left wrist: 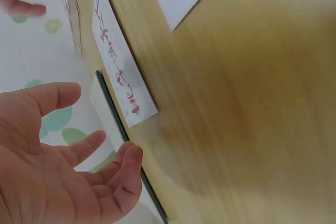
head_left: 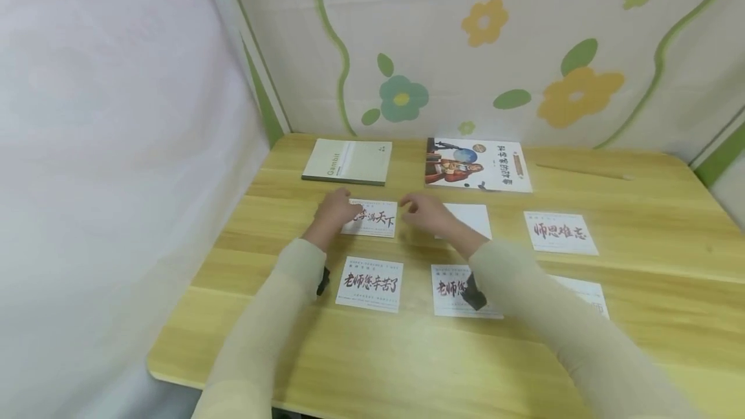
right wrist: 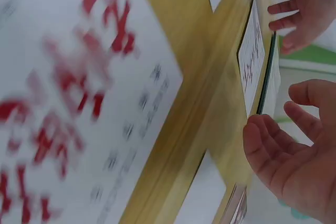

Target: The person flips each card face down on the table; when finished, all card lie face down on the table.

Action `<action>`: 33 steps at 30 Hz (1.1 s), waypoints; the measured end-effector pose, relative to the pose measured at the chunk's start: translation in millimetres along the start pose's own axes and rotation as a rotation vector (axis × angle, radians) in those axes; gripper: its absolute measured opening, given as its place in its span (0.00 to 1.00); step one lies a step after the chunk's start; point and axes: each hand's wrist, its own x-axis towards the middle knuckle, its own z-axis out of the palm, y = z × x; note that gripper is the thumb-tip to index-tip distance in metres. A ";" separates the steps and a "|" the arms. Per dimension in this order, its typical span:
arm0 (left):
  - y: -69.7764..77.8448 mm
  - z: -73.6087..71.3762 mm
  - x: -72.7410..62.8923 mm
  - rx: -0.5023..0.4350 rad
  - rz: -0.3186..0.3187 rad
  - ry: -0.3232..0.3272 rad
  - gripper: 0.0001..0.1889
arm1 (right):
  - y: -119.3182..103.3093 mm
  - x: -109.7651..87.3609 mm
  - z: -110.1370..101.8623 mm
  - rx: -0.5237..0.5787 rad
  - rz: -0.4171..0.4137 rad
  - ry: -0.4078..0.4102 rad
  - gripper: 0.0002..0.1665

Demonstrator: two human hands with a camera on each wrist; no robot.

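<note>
A white card (head_left: 378, 230) with red brush-style characters lies flat on the wooden table between the two hands. My left hand (head_left: 336, 214) is over its left edge with fingers loosely bent and holding nothing; the left wrist view shows the palm and relaxed fingers. Just off the card's right side hovers my right hand (head_left: 429, 214), its fingers relaxed with nothing in them, as the right wrist view shows too. A blank-looking white card (head_left: 474, 217) is partly covered by the right forearm. Nearer the body lie two more lettered cards, one on the left (head_left: 369, 284) and one under the right wrist (head_left: 451, 302).
At the back are a pale green notebook (head_left: 343, 160) marked Gambit and an illustrated book (head_left: 477, 167). Right of them lies a thin pencil-like stick (head_left: 584, 172). Farther right sit another red-lettered card (head_left: 560, 233) and a card (head_left: 590, 296) partly behind the sleeve. A flowered curtain (head_left: 442, 37) hangs behind.
</note>
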 end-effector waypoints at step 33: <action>18.6 16.9 -18.8 -1.053 0.073 -0.126 0.24 | -27.9 -1.1 20.8 0.503 0.098 0.016 0.41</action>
